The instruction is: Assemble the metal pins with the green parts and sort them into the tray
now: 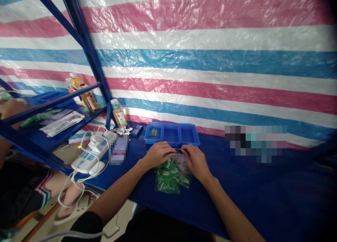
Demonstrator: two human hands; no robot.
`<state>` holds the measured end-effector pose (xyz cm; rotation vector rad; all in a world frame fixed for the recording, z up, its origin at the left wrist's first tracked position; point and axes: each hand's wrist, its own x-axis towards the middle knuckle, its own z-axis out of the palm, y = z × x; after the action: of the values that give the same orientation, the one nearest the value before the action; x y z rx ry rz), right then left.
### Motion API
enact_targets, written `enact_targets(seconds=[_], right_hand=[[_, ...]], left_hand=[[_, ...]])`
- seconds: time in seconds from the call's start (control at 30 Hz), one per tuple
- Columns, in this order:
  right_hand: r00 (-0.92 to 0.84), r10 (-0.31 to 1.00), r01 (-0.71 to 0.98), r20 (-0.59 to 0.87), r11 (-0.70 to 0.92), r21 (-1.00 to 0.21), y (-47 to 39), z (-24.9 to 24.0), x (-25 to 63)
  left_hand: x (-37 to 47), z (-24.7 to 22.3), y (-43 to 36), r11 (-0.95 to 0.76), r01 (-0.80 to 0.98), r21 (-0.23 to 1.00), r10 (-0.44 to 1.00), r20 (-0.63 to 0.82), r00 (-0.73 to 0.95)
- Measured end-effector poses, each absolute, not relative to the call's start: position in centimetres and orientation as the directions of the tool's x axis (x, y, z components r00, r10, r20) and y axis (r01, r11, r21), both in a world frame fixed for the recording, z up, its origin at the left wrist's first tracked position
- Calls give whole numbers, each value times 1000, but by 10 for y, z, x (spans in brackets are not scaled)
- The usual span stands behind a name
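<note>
Both hands meet in front of the blue bins, above a pile of clear plastic packets with green contents [169,180] on the blue table. Between the fingertips runs a small, thin, pale item [178,149], too small to name. My left hand [159,154] pinches its left end, and my right hand [194,160] pinches the right end. Behind them stand three joined blue bins [171,133]; a small green packet [153,132] lies in the left one.
Left of the bins are a small blue box [137,130], a drink bottle [119,113], a blurred phone-like item [118,150] and a power strip [88,157] with white cables. A blue metal frame [96,68] separates another person's table, where a hand [12,110] shows.
</note>
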<state>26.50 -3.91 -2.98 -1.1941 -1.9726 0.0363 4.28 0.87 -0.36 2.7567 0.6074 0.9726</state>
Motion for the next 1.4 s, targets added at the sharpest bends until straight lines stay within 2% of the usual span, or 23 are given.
enact_targets(seconds=[0.2, 0.5, 0.97, 1.4], right_hand=[[-251, 767, 715, 590, 558, -421, -43, -28, 259], [-255, 785, 713, 564, 547, -439, -46, -28, 257], [-286, 777, 646, 561, 588, -486, -49, -27, 252], [-273, 801, 680, 533, 552, -482, -51, -22, 254]], left_hand=[[41, -5, 11, -863, 368, 347, 506, 600, 620], [41, -4, 9, -881, 345, 323, 471, 548, 691], [43, -4, 7, -886, 335, 322, 464, 569, 680], [42, -2, 8, -885, 335, 324, 465, 568, 679]])
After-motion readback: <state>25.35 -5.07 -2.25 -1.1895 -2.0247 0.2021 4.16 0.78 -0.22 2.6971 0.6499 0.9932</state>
